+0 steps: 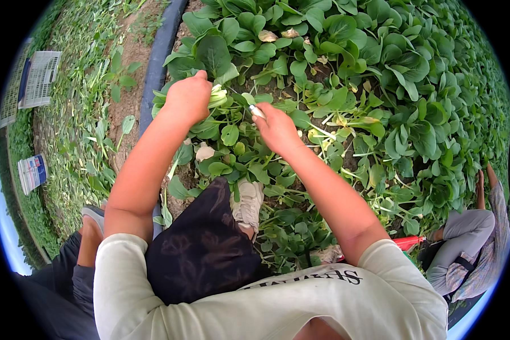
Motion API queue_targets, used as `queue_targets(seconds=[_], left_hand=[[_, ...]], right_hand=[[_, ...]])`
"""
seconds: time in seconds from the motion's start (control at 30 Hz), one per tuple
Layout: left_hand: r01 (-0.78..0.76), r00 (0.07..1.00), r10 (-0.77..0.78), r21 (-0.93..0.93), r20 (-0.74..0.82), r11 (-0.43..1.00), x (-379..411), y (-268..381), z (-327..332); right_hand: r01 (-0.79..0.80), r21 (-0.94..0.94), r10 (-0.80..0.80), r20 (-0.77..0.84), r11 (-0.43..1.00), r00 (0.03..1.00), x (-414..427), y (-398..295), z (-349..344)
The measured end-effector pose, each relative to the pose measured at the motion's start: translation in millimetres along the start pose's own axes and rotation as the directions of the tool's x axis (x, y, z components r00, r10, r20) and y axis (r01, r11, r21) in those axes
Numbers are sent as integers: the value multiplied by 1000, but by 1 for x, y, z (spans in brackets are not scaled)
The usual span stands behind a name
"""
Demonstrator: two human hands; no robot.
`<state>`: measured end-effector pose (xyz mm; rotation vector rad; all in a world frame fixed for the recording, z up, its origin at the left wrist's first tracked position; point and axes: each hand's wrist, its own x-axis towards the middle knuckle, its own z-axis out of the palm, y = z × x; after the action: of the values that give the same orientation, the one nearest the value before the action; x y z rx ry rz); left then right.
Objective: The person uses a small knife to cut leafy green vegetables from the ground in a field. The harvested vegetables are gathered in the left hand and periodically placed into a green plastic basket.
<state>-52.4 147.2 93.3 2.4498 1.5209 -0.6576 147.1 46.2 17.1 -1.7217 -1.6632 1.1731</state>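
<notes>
My left hand (190, 98) grips a bunch of leafy greens, probably bok choy, by the stalks. Its pale stem ends (217, 97) point right, and its broad dark leaves (213, 55) spread beyond my fingers. To the right, my right hand (276, 128) is closed around the pale handle (257, 111) of a small knife. The thin blade points up and left toward the stem ends and is partly lost among leaves; whether it touches them I cannot tell. Below both hands, low green plants (229, 135) and loose yellowed leaves cover the soil.
Dense standing greens (408, 72) fill the right. A dark hose or pipe (162, 55) borders the bed at left. Past it are trimmed leaves, a white plastic crate (40, 78) and a printed box (33, 173). Other people crouch at right (467, 238) and lower left (83, 263).
</notes>
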Motion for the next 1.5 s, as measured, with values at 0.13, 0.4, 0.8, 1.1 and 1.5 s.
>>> queue_targets(seconds=[0.13, 0.4, 0.8, 1.1, 1.5], left_hand=[[27, 999, -30, -99, -23, 995, -14, -8, 16], [-30, 967, -64, -358, -247, 933, -49, -23, 58], [-27, 961, -104, -461, -256, 887, -48, -27, 61], [-29, 950, -129, -495, -283, 868, -53, -27, 70], [47, 956, -201, -567, -212, 822, -56, -28, 78]], right_hand=[[-58, -124, 68, 83, 991, 994, 11, -4, 1], [243, 132, -222, -156, 961, 963, -13, -31, -11], [-37, -233, 65, 110, 972, 992, 20, -12, 17], [-81, -96, 82, 3, 992, 997, 5, -3, 32], [-133, 162, 90, 247, 978, 965, 36, 29, 46]])
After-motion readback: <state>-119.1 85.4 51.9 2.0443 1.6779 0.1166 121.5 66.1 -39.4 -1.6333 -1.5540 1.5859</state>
